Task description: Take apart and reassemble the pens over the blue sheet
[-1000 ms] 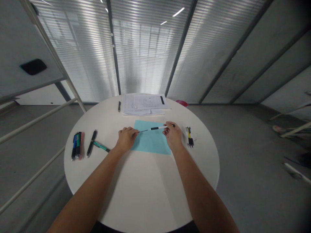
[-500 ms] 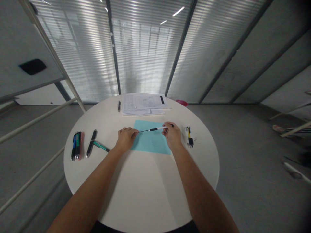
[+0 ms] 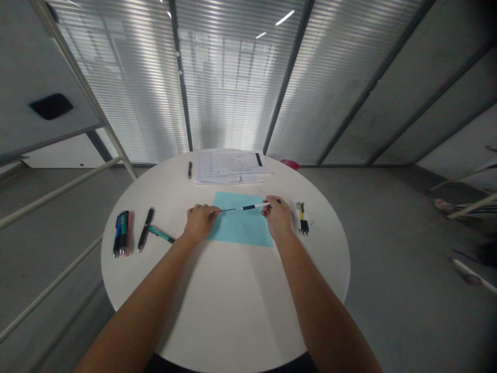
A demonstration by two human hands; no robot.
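Above a light blue sheet of paper [image 3: 236, 228], my left hand [image 3: 201, 220] pinches one end of a thin dark pen refill [image 3: 228, 210], which points right. My right hand [image 3: 277, 215] is closed around a white pen barrel [image 3: 261, 205] with a black grip section facing the refill. A small gap separates the refill's free end from the barrel's tip. Part of the barrel is hidden by my right fingers. Left of my left hand, a green pen [image 3: 161, 234] lies with its end touching a black pen [image 3: 145, 229].
Several pens [image 3: 122, 233] lie bunched at the table's left edge. Slim yellow, white and black pen-like pieces [image 3: 303, 218] lie right of my right hand. Printed papers [image 3: 229, 166] and a dark pen [image 3: 190, 170] are at the far side of the round white table [image 3: 229, 300].
My right hand has shifted slightly right with the pen barrel, widening the gap to the refill. My left hand keeps its pinch on the refill, nearly in place.
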